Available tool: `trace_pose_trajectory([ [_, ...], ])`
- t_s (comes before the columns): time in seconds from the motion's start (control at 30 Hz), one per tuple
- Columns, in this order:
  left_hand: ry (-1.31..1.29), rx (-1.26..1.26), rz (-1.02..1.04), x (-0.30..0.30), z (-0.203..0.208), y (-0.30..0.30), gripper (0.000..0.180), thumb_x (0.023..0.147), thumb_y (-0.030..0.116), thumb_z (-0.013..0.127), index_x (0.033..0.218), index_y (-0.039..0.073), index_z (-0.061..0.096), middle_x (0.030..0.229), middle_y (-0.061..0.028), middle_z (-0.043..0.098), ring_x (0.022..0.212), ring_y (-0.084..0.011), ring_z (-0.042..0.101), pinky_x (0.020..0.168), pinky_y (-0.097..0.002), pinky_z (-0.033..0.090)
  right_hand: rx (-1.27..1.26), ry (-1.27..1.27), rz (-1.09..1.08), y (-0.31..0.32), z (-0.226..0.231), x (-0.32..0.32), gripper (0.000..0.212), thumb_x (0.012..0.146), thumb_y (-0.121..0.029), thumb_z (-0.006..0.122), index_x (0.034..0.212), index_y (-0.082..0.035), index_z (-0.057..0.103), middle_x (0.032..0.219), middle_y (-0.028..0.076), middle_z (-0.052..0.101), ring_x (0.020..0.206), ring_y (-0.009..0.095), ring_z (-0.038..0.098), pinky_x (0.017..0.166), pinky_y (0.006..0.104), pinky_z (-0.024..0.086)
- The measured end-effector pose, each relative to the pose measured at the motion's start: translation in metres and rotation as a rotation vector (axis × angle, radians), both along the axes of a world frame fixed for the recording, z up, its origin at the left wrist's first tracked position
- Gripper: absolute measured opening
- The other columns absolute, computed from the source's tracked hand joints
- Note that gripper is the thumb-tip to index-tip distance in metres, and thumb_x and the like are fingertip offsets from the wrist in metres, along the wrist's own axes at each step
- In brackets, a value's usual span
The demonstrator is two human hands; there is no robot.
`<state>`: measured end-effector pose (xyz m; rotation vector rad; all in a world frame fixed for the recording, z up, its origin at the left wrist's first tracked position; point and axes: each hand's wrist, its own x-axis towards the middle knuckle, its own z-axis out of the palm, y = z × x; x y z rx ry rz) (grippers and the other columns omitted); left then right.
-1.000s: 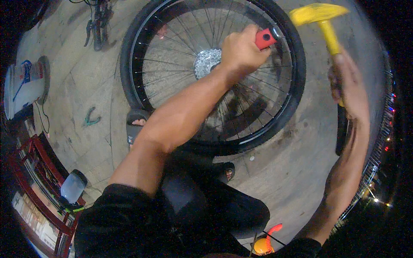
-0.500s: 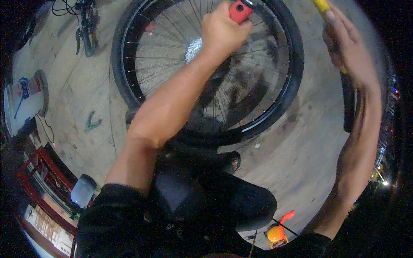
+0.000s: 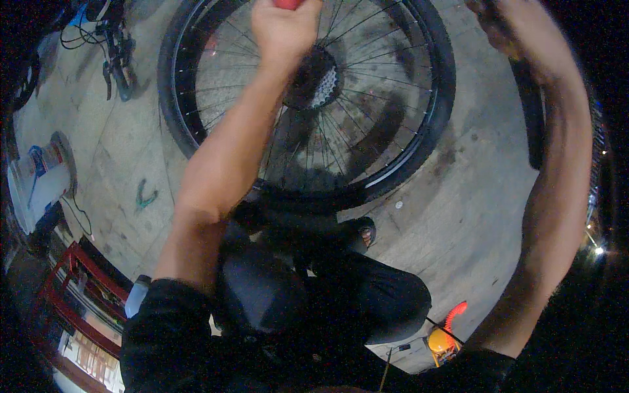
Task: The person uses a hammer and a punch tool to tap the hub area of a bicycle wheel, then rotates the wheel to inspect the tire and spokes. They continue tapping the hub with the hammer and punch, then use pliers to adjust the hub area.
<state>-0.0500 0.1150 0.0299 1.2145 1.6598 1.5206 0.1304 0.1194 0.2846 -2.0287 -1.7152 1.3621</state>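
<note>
Bicycle wheel [image 3: 393, 131] lying flat on the concrete floor [image 3: 458, 216], axle pointing up. Left hand [image 3: 285, 26] fisted around a red handle [image 3: 288, 3]; right hand [image 3: 501, 26] raised, its grip unclear.

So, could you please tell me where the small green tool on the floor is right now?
In the head view the green tool lies on the concrete floor at the left, between the white bucket and the bicycle wheel, left of the person's left forearm.

The bicycle wheel [image 3: 308, 98] has a matt black rubber tyre, thin shiny metal spokes and a dull grey metal sprocket cluster [image 3: 314, 82]. The floor [image 3: 458, 209] looks like rough, stained concrete (dark patches under the wheel). The red handle [image 3: 288, 3] seems smooth plastic.
</note>
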Motion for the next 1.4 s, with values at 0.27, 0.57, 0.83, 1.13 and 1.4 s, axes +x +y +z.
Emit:
trace_pose_trajectory([
  [0.27, -0.66, -0.064, -0.241, -0.07, 0.025, -0.059, 0.025, 0.073, 0.017, 0.075, 0.086, 0.005, 0.057, 0.078, -0.0129, 0.064, 0.069, -0.0311, 0.064, 0.064, -0.0439, 0.052, 0.343, 0.093, -0.22, -0.108, -0.051, 0.049, 0.054, 0.098, -0.042, 0.047, 0.141, -0.011, 0.043, 0.063, -0.003, 0.045, 0.044, 0.004, 0.036, 0.038, 0.019, 0.028],
  [0.57, 0.001, 0.625, -1.183, -0.044, 0.027, -0.127, 0.023, 0.068, 0.02, 0.071, 0.089, 0.012, 0.065, 0.099, -0.0085, 0.054, 0.107, -0.0347, 0.05, 0.085, -0.0483, 0.037, 0.138, 0.29, -0.489, -0.213, -0.104, 0.061, 0.063, 0.094, -0.045, 0.056, 0.142, -0.008, 0.041, 0.068, -0.003, 0.048, 0.051, 0.004, 0.039, 0.043, 0.0193, 0.027],
  [0.83, 0.064, 0.665, -1.096, -0.047, -0.01, -0.13, 0.024, 0.071, 0.018, 0.072, 0.091, 0.01, 0.062, 0.099, -0.0093, 0.055, 0.102, -0.0345, 0.051, 0.083, -0.0498, 0.04, 0.11, 0.324, -0.46, -0.254, -0.124, 0.081, 0.052, 0.099, -0.031, 0.05, 0.144, -0.008, 0.036, 0.066, -0.002, 0.046, 0.048, 0.004, 0.039, 0.041, 0.0194, 0.031],
  [1.13, 0.04, 0.526, -1.055, -0.062, -0.023, -0.144, 0.026, 0.073, 0.01, 0.073, 0.096, 0.008, 0.06, 0.102, -0.012, 0.059, 0.114, -0.0379, 0.055, 0.101, -0.0562, 0.038, 0.067, 0.365, -0.449, -0.249, -0.124, 0.071, 0.059, 0.096, -0.037, 0.055, 0.143, -0.007, 0.037, 0.067, -0.002, 0.046, 0.05, 0.004, 0.039, 0.042, 0.0192, 0.03],
  [1.4, 0.063, 0.432, -1.013, -0.082, -0.029, -0.142, 0.019, 0.081, 0.007, 0.071, 0.097, 0.005, 0.061, 0.103, -0.0128, 0.066, 0.114, -0.0373, 0.058, 0.096, -0.0535, 0.046, 0.159, 0.293, -0.348, -0.251, -0.142, 0.057, 0.05, 0.094, -0.033, 0.056, 0.134, -0.003, 0.047, 0.075, 0.001, 0.052, 0.059, 0.009, 0.046, 0.051, 0.0244, 0.038],
])
